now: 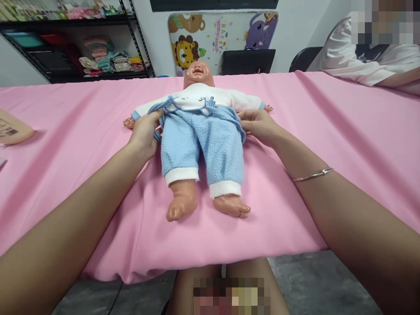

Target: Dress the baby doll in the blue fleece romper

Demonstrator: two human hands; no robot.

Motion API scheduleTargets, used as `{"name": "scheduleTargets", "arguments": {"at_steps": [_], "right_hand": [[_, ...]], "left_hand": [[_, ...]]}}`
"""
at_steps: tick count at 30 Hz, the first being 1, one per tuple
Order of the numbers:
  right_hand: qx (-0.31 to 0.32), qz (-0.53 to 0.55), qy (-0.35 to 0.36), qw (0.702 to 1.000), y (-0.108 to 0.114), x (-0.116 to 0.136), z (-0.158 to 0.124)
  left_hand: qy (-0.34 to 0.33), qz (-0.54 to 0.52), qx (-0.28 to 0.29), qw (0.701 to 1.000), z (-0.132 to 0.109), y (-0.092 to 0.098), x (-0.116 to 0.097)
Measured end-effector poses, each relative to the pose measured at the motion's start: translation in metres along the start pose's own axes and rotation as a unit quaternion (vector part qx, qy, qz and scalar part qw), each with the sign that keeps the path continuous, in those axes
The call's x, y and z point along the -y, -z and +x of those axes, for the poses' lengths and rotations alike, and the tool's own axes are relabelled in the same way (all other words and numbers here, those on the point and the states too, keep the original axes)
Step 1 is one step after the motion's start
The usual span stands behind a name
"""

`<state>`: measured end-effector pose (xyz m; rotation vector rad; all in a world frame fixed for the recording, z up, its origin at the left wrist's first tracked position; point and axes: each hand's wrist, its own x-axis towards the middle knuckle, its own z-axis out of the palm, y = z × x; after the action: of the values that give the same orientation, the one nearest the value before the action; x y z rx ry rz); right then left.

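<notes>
A baby doll (198, 75) lies on its back, head at the far side and bare feet towards me. It wears a white long-sleeved top (193, 95) with blue cuffs. Light blue fleece pants (183, 135) with white hems cover its legs, and loose blue straps lie bunched around the waist. My left hand (146, 131) is closed on the cloth at the left side of the waist, some fingers hidden behind it. On the opposite side, my right hand (259, 124) pinches the waist edge between thumb and fingers.
A pink cloth (285, 210) covers the table. At the left edge lies a beige flat object (15, 129) with a printed label. Beyond the table stand a black shelf (98, 78) with folded cloths and a black screen (247, 61). A person in a white sleeve (344, 57) sits at the far right.
</notes>
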<state>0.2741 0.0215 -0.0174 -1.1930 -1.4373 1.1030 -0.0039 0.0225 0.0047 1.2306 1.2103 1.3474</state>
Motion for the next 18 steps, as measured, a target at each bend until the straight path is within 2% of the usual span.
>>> {"name": "scheduleTargets", "arguments": {"at_steps": [3,5,9,11,14,18], "right_hand": [[-0.015,0.016,0.017,1.000,-0.001,0.003,-0.001],[0.014,0.007,0.030,0.999,0.000,0.009,-0.003],[0.120,-0.087,0.048,0.988,0.001,0.023,-0.011],[0.132,-0.127,0.056,0.981,-0.002,0.027,-0.014],[0.070,-0.152,0.094,0.981,-0.010,0.025,-0.013],[-0.028,-0.203,0.131,0.970,-0.019,0.016,-0.004]], "left_hand": [[-0.104,0.039,-0.001,0.994,-0.001,0.001,0.003],[-0.137,0.069,0.008,0.988,0.000,0.002,0.004],[-0.098,0.030,-0.034,0.994,0.004,0.000,0.004],[-0.051,-0.030,-0.035,0.998,0.004,-0.003,0.001],[-0.001,-0.073,-0.020,0.997,0.002,-0.006,-0.003],[-0.003,0.005,-0.011,1.000,0.001,0.001,0.001]]}}
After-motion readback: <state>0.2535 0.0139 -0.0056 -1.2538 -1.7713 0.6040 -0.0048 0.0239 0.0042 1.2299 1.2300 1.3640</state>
